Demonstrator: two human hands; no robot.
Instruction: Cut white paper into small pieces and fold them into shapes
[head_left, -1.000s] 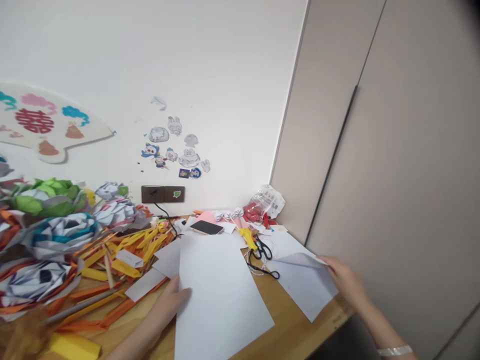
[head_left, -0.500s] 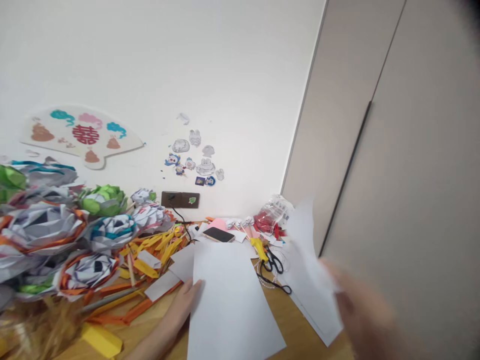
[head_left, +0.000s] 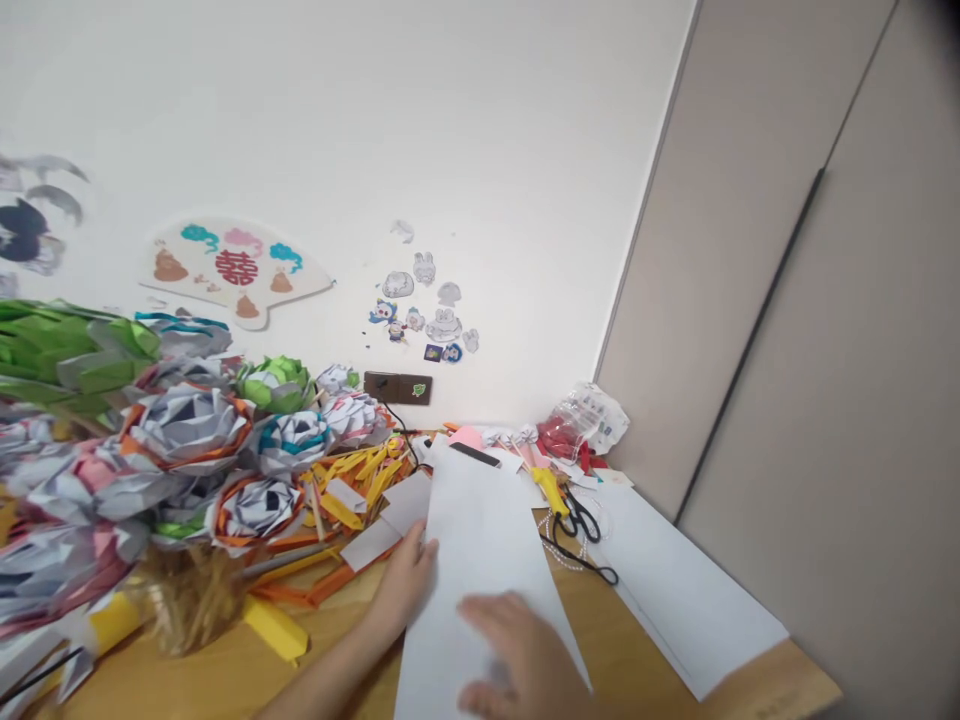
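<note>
A long white sheet of paper (head_left: 480, 530) lies before me, its far end partly over a dark phone (head_left: 475, 454). My left hand (head_left: 411, 578) is closed on the sheet's left edge, thumb side up; the fingers beneath are hidden. Over the lower part of the sheet is my right hand (head_left: 525, 650), slightly blurred. Its thumb and index finger are spread, with nothing between them. Another white sheet (head_left: 686, 590) rests flat on the right of the table. Between both sheets are black-handled scissors (head_left: 581, 516) and a yellow glue gun (head_left: 551, 490) with a black cord.
Folded paper flowers (head_left: 187, 425) crowd the left side, some in a clear vase (head_left: 187, 600). Yellow and orange paper strips (head_left: 360, 480) are scattered beside them. A plastic bag (head_left: 589, 420) sits at the back right, near the cabinet (head_left: 787, 400). A socket (head_left: 397, 388) is on the wall.
My right hand has let go of the other sheet, which now lies flat on the right, and has moved left over the middle sheet. The view has turned left.
</note>
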